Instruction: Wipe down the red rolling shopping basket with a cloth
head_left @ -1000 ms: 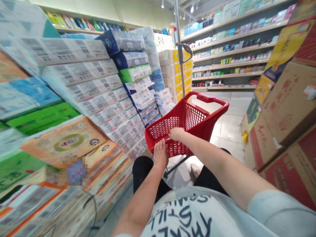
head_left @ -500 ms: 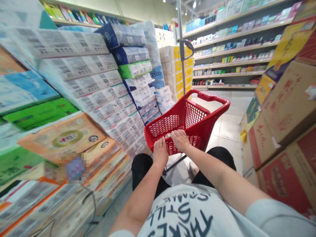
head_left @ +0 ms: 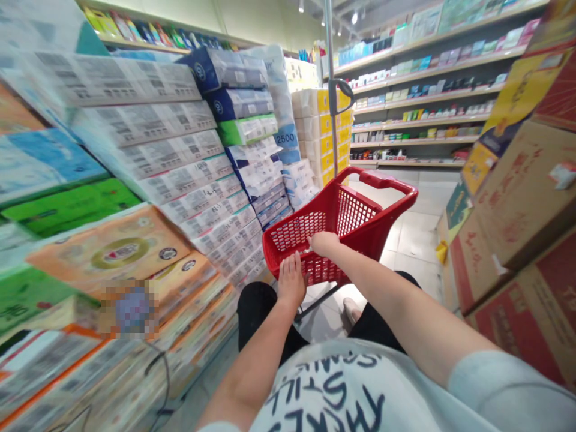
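A red plastic shopping cart (head_left: 360, 255) with pierced sides stands in front of me, its handle on the far right side. My left hand (head_left: 291, 281) lies over the near rim of its basket, fingers together and hooked on the edge. Just right of it, my right hand (head_left: 326, 244) is at the same rim, the fingers curled inward and pointing left. A tiny whitish bit (head_left: 309, 248) shows by its fingertips; I cannot tell what it is.
Stacked tissue packs (head_left: 180, 144) rise on the left, with orange packs (head_left: 121, 240) nearer. Cardboard cartons (head_left: 526, 192) are piled on the right. A metal pole (head_left: 332, 54) rises behind the cart. Stocked shelves (head_left: 418, 90) line the back over a tiled floor (head_left: 402, 240).
My right hand has turned at the wrist and curled its fingers, where before they lay stretched over the rim. My left hand and the cart have hardly moved.
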Action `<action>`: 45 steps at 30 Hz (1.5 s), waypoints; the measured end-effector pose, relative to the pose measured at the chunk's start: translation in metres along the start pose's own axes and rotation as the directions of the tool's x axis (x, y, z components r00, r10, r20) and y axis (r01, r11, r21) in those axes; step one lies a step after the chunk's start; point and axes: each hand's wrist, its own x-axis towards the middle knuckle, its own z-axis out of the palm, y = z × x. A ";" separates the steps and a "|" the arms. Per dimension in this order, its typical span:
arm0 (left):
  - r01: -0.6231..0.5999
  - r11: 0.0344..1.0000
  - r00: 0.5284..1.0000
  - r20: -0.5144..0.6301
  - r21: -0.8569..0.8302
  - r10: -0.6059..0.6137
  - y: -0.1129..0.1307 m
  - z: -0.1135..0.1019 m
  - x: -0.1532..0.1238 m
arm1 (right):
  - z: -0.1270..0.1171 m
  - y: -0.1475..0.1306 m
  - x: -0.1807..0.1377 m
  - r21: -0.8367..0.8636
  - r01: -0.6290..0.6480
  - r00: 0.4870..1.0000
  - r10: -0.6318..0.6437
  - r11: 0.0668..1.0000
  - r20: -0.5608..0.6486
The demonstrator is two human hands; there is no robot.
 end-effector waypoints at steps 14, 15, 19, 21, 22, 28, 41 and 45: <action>0.000 1.000 1.000 -0.008 -0.006 0.000 -0.003 0.003 0.003 | 0.034 0.017 -0.025 -0.074 0.155 0.940 -0.170 0.985 -0.296; 0.000 1.000 1.000 -0.008 -0.006 0.000 -0.002 0.004 0.003 | 0.028 0.014 -0.019 -0.062 0.074 0.965 -0.087 0.995 -0.246; 0.001 1.000 1.000 0.004 -0.009 -0.001 -0.001 0.004 0.003 | 0.030 0.010 -0.020 -0.073 0.042 0.947 -0.063 0.996 -0.316; -0.002 1.000 1.000 0.006 -0.010 0.002 -0.002 0.003 0.003 | 0.041 0.015 -0.032 -0.098 0.129 0.882 -0.159 0.987 -0.443; -0.006 1.000 1.000 0.005 -0.010 0.006 -0.002 0.002 0.003 | 0.045 0.018 -0.037 -0.114 0.180 0.851 -0.213 0.977 -0.480; -0.011 1.000 1.000 -0.014 0.002 0.011 -0.001 0.003 0.001 | 0.029 0.028 -0.027 -0.103 0.111 0.929 -0.140 0.989 -0.342; -0.006 1.000 1.000 -0.005 0.003 0.006 0.002 0.001 0.001 | 0.011 0.027 -0.016 -0.087 -0.035 0.969 0.013 0.996 -0.247; -0.002 1.000 1.000 -0.016 -0.009 0.002 0.003 0.004 0.002 | 0.021 0.039 -0.022 -0.101 0.087 0.920 -0.119 0.991 -0.373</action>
